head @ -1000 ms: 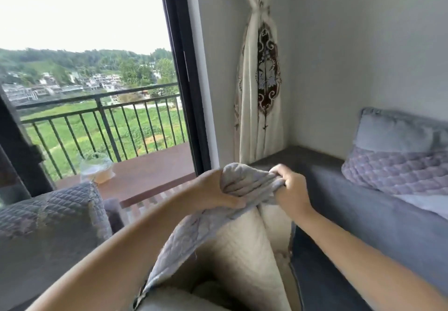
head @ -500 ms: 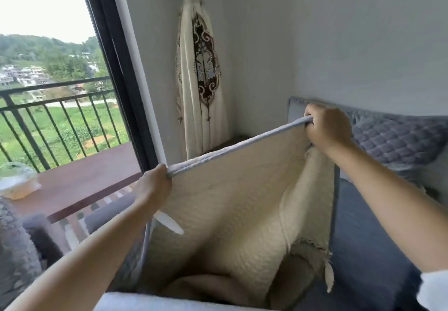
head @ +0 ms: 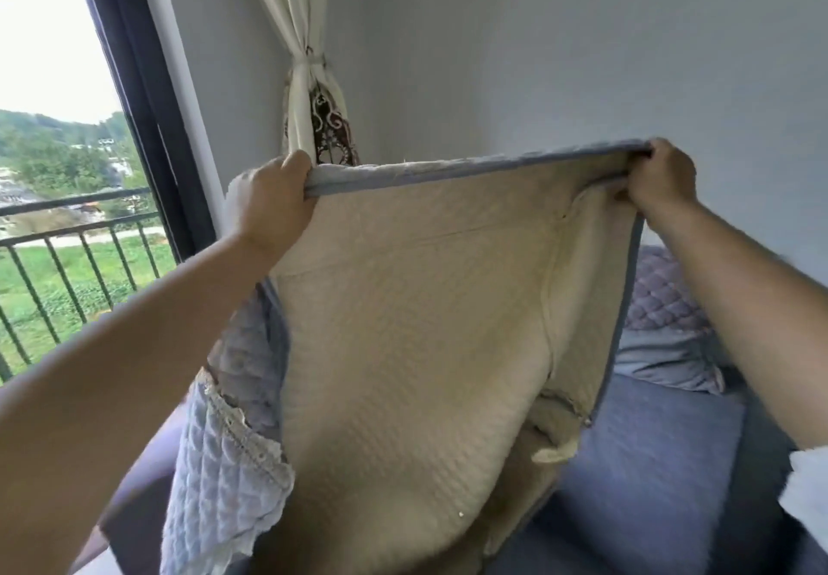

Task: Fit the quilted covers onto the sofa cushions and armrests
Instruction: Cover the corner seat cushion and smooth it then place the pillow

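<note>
A quilted cover (head: pixel 416 328) hangs spread out in front of me, its cream underside facing me and a grey-blue bound edge along the top. My left hand (head: pixel 269 202) grips the top left corner. At the top right corner, my right hand (head: pixel 658 182) grips the same edge. A lavender quilted flap with lace trim (head: pixel 224 462) dangles at the lower left. Behind and below the cover lies the blue-grey sofa seat (head: pixel 649 462).
A cushion with a purple quilted cover (head: pixel 663 301) leans at the sofa's back right. A tied cream curtain (head: pixel 309 95) hangs in the corner. The dark door frame (head: pixel 143 95) and balcony railing (head: pixel 67 260) are at the left.
Both hands have risen and spread wider, lifting the cover's top edge level and high. The cover now hangs fully open, and the view has tilted upward.
</note>
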